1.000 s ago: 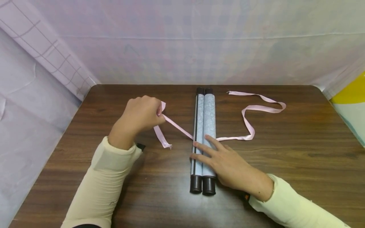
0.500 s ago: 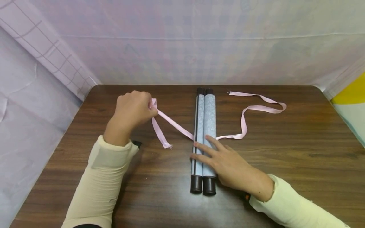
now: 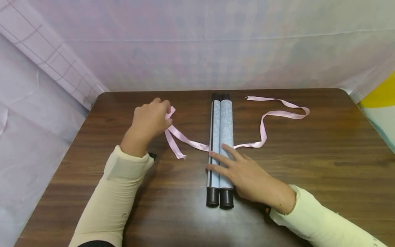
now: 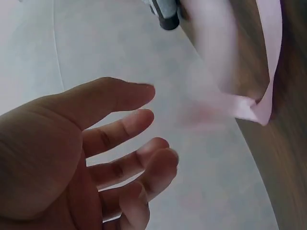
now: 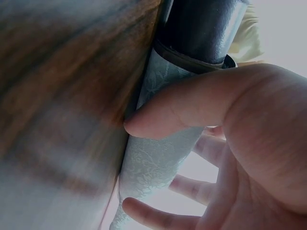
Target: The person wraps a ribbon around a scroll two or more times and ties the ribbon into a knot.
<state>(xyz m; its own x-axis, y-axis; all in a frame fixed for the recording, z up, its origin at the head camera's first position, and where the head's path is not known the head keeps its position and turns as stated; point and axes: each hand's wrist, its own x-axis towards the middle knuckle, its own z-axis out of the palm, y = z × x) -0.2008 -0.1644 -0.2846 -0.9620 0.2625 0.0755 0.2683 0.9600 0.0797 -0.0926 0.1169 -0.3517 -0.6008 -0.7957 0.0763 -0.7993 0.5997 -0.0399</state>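
Observation:
A scroll (image 3: 226, 127) with pale blue patterned backing and dark end caps, rolled up from both sides, lies lengthwise at the table's middle. A pink ribbon (image 3: 186, 140) runs underneath it and out on both sides. My left hand (image 3: 148, 123) is over the ribbon's left part; in the left wrist view its fingers are loosely bent and apart from the blurred ribbon (image 4: 273, 48). With fingers spread, my right hand (image 3: 253, 176) rests across the scroll's near half. Its thumb (image 5: 168, 112) lies along the right roll in the right wrist view.
The brown wood-grain table (image 3: 324, 171) ends at a pale cloth backdrop (image 3: 203, 55) at the back. The ribbon's right part curves loosely on the tabletop. Something yellow and white (image 3: 379, 96) is beyond the right edge.
My left hand first pulled the ribbon leftward, then came back slightly right and released it. The taut left stretch now sags. My right hand stays on the scroll.

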